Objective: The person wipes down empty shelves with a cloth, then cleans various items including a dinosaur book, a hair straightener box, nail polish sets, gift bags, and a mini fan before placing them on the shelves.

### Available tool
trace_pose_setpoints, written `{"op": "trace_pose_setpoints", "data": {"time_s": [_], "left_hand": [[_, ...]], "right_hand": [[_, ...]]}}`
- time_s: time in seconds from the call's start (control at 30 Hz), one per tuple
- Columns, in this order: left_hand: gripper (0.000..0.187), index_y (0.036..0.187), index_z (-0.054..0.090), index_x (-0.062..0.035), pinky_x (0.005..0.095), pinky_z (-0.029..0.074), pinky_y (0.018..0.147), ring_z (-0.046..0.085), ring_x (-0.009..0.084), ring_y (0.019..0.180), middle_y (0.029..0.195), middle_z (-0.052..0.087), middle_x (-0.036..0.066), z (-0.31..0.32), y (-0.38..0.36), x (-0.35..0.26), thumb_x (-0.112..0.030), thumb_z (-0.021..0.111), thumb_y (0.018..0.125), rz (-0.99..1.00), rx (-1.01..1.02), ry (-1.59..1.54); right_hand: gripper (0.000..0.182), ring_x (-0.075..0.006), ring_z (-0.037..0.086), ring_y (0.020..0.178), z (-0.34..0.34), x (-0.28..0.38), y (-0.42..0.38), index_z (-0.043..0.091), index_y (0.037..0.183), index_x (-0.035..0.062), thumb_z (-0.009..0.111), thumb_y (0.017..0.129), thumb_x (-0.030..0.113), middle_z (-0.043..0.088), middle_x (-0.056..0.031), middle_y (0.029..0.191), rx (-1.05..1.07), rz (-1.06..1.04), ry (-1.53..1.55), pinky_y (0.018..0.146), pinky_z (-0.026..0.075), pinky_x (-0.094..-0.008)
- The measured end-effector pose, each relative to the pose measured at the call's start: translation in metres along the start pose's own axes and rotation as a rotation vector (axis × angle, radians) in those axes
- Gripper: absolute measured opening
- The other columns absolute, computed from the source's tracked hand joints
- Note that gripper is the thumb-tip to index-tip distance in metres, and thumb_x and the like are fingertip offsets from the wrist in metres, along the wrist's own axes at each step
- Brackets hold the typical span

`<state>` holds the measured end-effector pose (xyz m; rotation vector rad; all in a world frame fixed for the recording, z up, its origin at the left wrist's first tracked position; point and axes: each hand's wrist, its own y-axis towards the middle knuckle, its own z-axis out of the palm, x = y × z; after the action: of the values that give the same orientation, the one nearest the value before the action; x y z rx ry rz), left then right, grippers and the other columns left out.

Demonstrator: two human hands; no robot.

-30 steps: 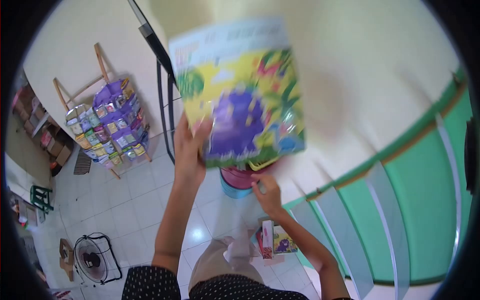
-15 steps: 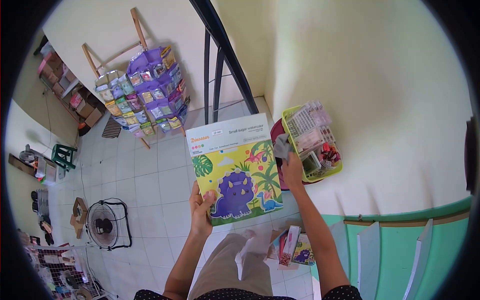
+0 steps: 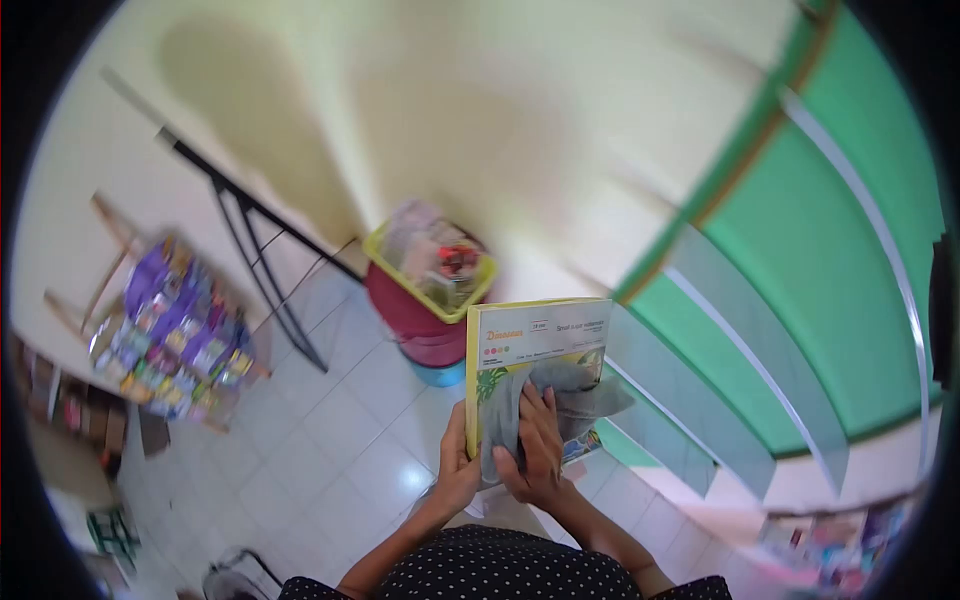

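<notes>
A dinosaur watercolor book (image 3: 545, 325) with a yellow spine is held upright in front of my body. My left hand (image 3: 457, 465) grips its lower left edge, fingers behind it. My right hand (image 3: 537, 445) presses a grey cloth (image 3: 580, 392) against the front cover, its fingers bent over the cloth. The cloth hides most of the cover picture and sticks out past the right edge.
A yellow-green basket (image 3: 432, 302) of packaged items sits on a dark red container (image 3: 410, 325) by the wall. Green wall panels with glass shelves (image 3: 740, 350) stand at the right. A purple hanging organizer (image 3: 180, 320) and a black metal frame (image 3: 262, 207) are at the left.
The view has turned right. My right hand has come from beside the basket to the book's cover with the cloth. The book has shifted rightward in view, and its spine now shows.
</notes>
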<state>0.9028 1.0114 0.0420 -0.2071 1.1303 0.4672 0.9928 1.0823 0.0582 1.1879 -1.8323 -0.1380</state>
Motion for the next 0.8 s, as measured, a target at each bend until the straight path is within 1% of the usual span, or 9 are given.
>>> {"op": "trace_pose_setpoints", "data": {"time_s": [0.07, 0.1, 0.17, 0.2, 0.3, 0.4, 0.53, 0.73, 0.8], "left_hand": [[0.047, 0.118, 0.029, 0.0019, 0.0241, 0.033, 0.083, 0.038, 0.0125, 0.1, 0.105, 0.042, 0.008, 0.02, -0.003, 0.006, 0.004, 0.042, 0.073, -0.052, 0.105, 0.104], [0.048, 0.119, 0.028, 0.0024, 0.0235, 0.032, 0.084, 0.037, 0.0119, 0.101, 0.107, 0.041, 0.008, 0.027, -0.007, 0.009, 0.005, 0.042, 0.073, -0.089, 0.143, 0.218], [0.049, 0.119, 0.027, 0.0026, 0.0233, 0.032, 0.083, 0.038, 0.0118, 0.099, 0.107, 0.042, 0.008, 0.043, -0.008, 0.015, 0.005, 0.042, 0.072, -0.079, 0.134, 0.142], [0.05, 0.119, 0.027, 0.0028, 0.0231, 0.032, 0.082, 0.039, 0.0118, 0.098, 0.106, 0.042, 0.008, 0.051, -0.008, 0.016, 0.005, 0.042, 0.072, -0.053, 0.081, 0.066], [0.051, 0.12, 0.026, 0.0029, 0.0224, 0.032, 0.082, 0.04, 0.012, 0.097, 0.105, 0.043, 0.007, 0.064, 0.001, 0.01, 0.005, 0.042, 0.072, 0.093, 0.253, 0.104], [0.048, 0.116, 0.032, 0.0026, 0.0228, 0.035, 0.076, 0.043, 0.0127, 0.088, 0.095, 0.046, 0.009, 0.073, -0.006, 0.02, 0.007, 0.041, 0.069, 0.087, 0.275, 0.196], [0.043, 0.108, 0.039, 0.0019, 0.0247, 0.038, 0.067, 0.044, 0.0132, 0.075, 0.083, 0.048, 0.01, 0.088, -0.009, 0.015, 0.009, 0.04, 0.065, 0.144, 0.273, 0.259], [0.038, 0.103, 0.042, 0.0012, 0.0271, 0.04, 0.064, 0.051, 0.0225, 0.071, 0.08, 0.049, 0.014, 0.093, -0.012, 0.007, 0.007, 0.046, 0.066, 0.369, 0.242, 0.593], [0.038, 0.103, 0.042, 0.001, 0.0279, 0.04, 0.064, 0.052, 0.0249, 0.071, 0.08, 0.049, 0.015, 0.095, -0.017, 0.005, 0.006, 0.048, 0.066, 0.303, 0.265, 0.601]], "right_hand": [[0.042, -0.0402, 0.032, 0.113, -0.02, -0.004, 0.004, 0.044, 0.105, -0.0069, 0.051, 0.068, 0.012, 0.041, -0.0265, 0.113, -0.302, 0.05, -0.073, 0.096, 0.014, -0.0497], [0.042, -0.0402, 0.032, 0.113, -0.034, -0.004, 0.007, 0.044, 0.105, -0.0069, 0.051, 0.068, 0.012, 0.041, -0.0265, 0.113, -0.335, 0.075, -0.099, 0.096, 0.014, -0.0497], [0.046, -0.0362, 0.028, 0.117, -0.062, 0.001, 0.015, 0.039, 0.112, -0.0048, 0.048, 0.07, 0.014, 0.039, -0.0215, 0.118, -0.213, 0.05, -0.162, 0.096, 0.012, -0.0507], [0.045, -0.0362, 0.03, 0.116, -0.066, 0.002, 0.01, 0.042, 0.109, -0.0054, 0.048, 0.069, 0.013, 0.041, -0.0207, 0.116, -0.173, 0.006, -0.214, 0.096, 0.013, -0.0504], [0.042, -0.036, 0.031, 0.115, -0.072, -0.004, -0.021, 0.046, 0.105, -0.0053, 0.048, 0.067, 0.011, 0.044, -0.0208, 0.113, -0.088, -0.112, -0.261, 0.096, 0.015, -0.0499], [0.039, -0.0357, 0.034, 0.114, -0.084, -0.011, -0.028, 0.05, 0.102, -0.0047, 0.048, 0.065, 0.009, 0.045, -0.0198, 0.113, -0.271, -0.053, -0.328, 0.095, 0.017, -0.0496], [0.036, -0.0358, 0.034, 0.114, -0.104, -0.002, -0.018, 0.052, 0.098, -0.0051, 0.047, 0.065, 0.007, 0.045, -0.0189, 0.114, -0.356, -0.051, -0.318, 0.095, 0.018, -0.0499], [0.029, -0.0379, 0.038, 0.11, -0.105, -0.007, -0.038, 0.054, 0.089, -0.0076, 0.045, 0.063, 0.004, 0.049, -0.0212, 0.106, -0.297, -0.285, -0.298, 0.094, 0.022, -0.0502], [0.029, -0.0398, 0.038, 0.109, -0.115, -0.008, -0.03, 0.054, 0.088, -0.008, 0.045, 0.063, 0.002, 0.05, -0.0219, 0.103, -0.442, -0.266, -0.354, 0.092, 0.023, -0.0517]]}}
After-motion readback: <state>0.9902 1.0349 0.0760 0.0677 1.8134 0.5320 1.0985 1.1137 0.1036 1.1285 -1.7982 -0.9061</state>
